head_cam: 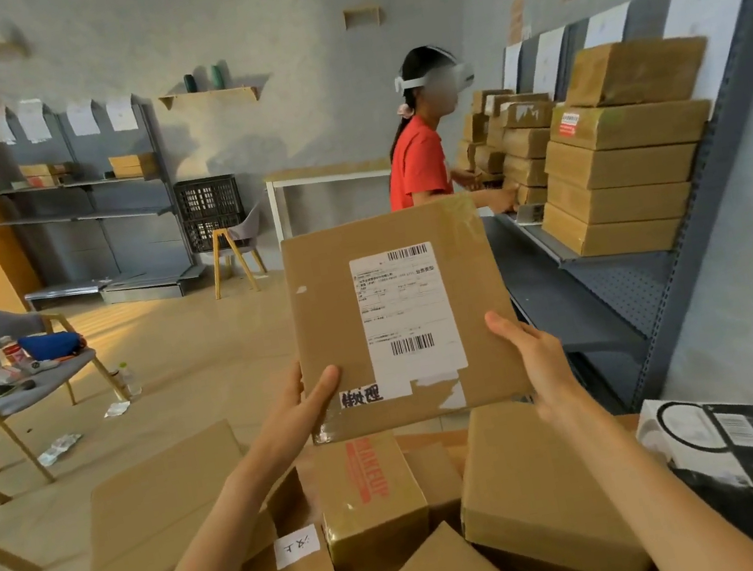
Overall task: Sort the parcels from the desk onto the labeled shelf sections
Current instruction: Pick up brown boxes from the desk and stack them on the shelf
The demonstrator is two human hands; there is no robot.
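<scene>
we find the left hand [303,409] and right hand [533,356] gripping one parcel [399,316] above the desk; shelf [613,280] partly stacked; many boxes [370,500] remain unsorted

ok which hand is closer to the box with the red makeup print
Left. The left hand grips the held parcel just above the red-printed box; the right hand is farther off to its right.

Parcel depot: stacked cartons [618,165], labelled shelving [615,295].
</scene>
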